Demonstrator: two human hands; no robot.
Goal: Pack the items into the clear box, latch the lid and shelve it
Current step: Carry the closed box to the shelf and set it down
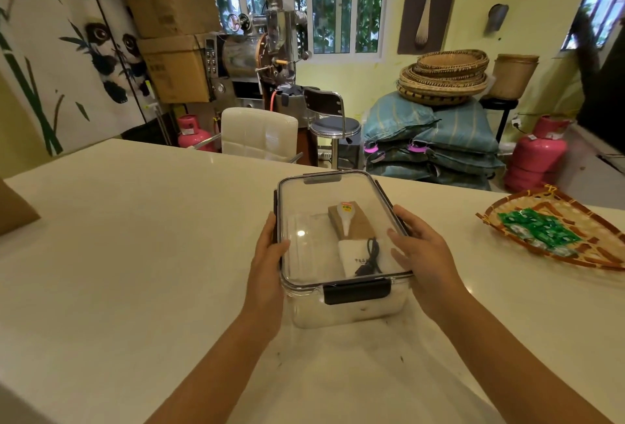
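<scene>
Pressing both palms on the lid (321,220), left hand (269,251) and right hand (422,254) clasp the clear box (341,305) mid-bench (135,254), each grip spread flat; side latches (possibly unfastened) could let it pop when lifted.

Lidded clear box (341,308) on table, items (358,237) inside

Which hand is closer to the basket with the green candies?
Right. The right hand rests on the clear box's right edge, on the side toward the basket. The left hand is on the box's far side.
</scene>
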